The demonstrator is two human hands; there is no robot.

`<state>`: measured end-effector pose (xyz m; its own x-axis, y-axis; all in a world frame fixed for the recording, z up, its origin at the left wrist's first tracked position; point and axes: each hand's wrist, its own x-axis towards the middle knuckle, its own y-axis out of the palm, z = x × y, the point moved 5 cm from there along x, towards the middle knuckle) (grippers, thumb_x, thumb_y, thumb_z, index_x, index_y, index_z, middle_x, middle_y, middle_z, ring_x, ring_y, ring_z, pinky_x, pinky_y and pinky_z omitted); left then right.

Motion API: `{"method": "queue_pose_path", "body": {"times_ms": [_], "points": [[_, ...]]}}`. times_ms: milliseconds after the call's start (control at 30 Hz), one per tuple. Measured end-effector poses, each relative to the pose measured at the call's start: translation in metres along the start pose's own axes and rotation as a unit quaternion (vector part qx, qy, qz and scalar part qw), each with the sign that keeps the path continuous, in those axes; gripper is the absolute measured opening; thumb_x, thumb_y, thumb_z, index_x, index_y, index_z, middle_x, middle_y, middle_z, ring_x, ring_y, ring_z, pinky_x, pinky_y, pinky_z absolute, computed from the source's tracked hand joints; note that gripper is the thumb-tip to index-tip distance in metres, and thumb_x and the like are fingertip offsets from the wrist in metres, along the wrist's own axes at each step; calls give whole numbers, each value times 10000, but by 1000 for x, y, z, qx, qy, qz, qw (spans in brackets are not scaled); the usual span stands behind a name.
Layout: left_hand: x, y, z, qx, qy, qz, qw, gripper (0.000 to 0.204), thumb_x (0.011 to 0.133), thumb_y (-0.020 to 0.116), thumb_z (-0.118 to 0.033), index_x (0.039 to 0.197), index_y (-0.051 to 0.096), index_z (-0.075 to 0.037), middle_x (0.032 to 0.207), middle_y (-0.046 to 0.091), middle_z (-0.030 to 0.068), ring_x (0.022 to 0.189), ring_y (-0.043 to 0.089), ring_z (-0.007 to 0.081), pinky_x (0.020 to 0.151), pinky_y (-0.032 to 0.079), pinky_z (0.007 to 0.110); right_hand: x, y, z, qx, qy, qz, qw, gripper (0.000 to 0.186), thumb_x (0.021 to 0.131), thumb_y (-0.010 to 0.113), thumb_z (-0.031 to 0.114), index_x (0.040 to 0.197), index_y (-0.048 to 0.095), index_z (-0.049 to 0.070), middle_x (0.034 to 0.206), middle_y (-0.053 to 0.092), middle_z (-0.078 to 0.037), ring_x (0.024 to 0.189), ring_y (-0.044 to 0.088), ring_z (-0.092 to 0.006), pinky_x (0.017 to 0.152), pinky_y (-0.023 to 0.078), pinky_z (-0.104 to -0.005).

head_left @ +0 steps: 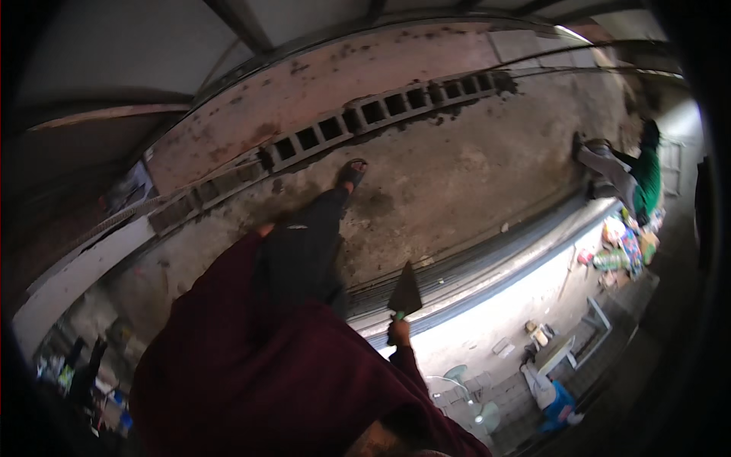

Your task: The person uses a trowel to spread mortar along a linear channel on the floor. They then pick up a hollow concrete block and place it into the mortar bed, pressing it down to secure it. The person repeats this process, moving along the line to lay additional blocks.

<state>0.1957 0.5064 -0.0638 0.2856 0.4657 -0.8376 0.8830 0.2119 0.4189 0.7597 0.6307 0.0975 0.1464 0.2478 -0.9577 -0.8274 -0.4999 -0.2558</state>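
Note:
My right hand (pixel 398 333) is closed around the handle of a pointing trowel (pixel 406 292). The dark, pointed blade tilts up and away from me, and a bit of green shows where it meets the handle. Only a small part of my left hand (pixel 264 229) appears, beside my dark trouser leg at the end of the maroon sleeve; its fingers are hidden. Ahead of my sandalled foot (pixel 353 172) runs a row of hollow concrete blocks (pixel 373 113), with dark wet mortar along its base and at several joints.
Stained concrete floor (pixel 457 175) lies between the blocks and a long metal-edged ledge (pixel 487 259). A person in green and grey (pixel 647 179) bends at the right. Beyond the ledge, lower down, are bags (pixel 613 255), a standing fan (pixel 483 415) and a blue-and-white sack (pixel 560 404).

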Motion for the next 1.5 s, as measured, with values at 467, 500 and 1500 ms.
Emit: {"method": "queue_pose_path", "body": {"times_ms": [467,500,1500], "points": [[46,269,-196,84,-79,-161,980,1058,774,657,-621,1494,216,17,1139,636,177,1011,648,249,907,495,342,94,-158,469,-410,-184,18,893,202,868,656,246,834,594,56,559,500,-15,425,499,-155,409,421,-339],[42,288,-197,49,-77,-160,983,1072,757,675,-611,1489,220,27,1048,683,157,992,657,229,892,506,332,106,-155,490,-446,-195,38,873,206,853,661,242,791,573,66,546,487,-11,417,483,-152,404,400,-343],[361,480,77,-387,29,-448,805,540,851,641,-387,1234,551,-18,1286,522,190,1241,460,346,1005,390,490,412,391,146,-841,-492,221,26,404,899,600,307,1054,584,-66,953,624,-280,896,612,-432,767,488,-507]]}}
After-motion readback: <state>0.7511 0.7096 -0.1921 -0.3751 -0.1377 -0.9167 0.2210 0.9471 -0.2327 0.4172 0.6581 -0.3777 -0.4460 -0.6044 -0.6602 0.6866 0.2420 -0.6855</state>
